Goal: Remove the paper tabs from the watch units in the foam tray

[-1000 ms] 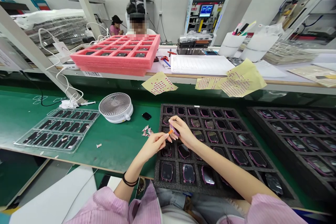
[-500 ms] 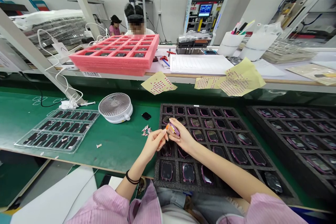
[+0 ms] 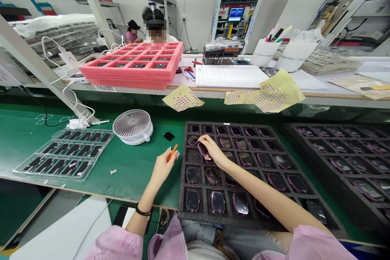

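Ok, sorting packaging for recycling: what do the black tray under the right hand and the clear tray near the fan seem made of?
The black tray looks like matte foam: its surface is speckled and pitted, with cut pockets. The clear tray looks like thin glossy plastic, with the green mat showing through; which plastic, I cannot tell.

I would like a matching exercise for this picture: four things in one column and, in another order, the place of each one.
Things:
1. orange tool
2. fan
3. pink foam tray
4. yellow sheet

Places:
A. on the green bench
B. in the left hand
C. hanging from the edge of the upper bench
D. on top of the upper bench

Right pairs: 1-B, 2-A, 3-D, 4-C.
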A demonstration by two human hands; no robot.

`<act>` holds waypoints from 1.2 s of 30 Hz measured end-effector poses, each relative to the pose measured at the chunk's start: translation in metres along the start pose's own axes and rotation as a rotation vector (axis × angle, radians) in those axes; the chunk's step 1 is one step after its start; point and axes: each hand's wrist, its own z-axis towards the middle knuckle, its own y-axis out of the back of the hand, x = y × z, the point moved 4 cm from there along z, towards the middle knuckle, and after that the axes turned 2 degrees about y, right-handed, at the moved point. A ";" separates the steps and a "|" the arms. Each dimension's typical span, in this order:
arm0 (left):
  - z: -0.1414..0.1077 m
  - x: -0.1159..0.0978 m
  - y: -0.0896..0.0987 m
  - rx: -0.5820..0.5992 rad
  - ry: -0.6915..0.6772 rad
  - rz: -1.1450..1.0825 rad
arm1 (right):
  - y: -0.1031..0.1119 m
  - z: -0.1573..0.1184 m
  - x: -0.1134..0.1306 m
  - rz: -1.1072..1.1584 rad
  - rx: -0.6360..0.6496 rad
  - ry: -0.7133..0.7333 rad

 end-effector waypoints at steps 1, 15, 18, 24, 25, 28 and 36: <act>0.000 0.003 0.006 -0.025 0.004 0.096 | 0.000 0.002 -0.002 -0.068 0.017 0.004; -0.003 -0.002 0.013 -0.029 0.001 0.141 | 0.017 -0.020 0.017 -1.124 0.055 0.216; -0.003 -0.001 0.008 -0.003 0.002 0.139 | 0.033 -0.023 0.016 -1.294 0.028 0.100; -0.003 -0.003 0.004 0.014 -0.048 0.201 | 0.030 -0.024 0.014 -1.371 0.056 0.074; -0.004 -0.004 0.004 0.015 -0.051 0.200 | 0.029 -0.025 0.013 -1.374 0.068 0.071; -0.005 -0.005 0.004 0.036 -0.037 0.184 | 0.029 -0.026 0.010 -1.364 0.101 0.074; -0.007 -0.012 -0.008 0.098 -0.055 0.215 | 0.035 -0.022 -0.003 -0.929 0.127 0.046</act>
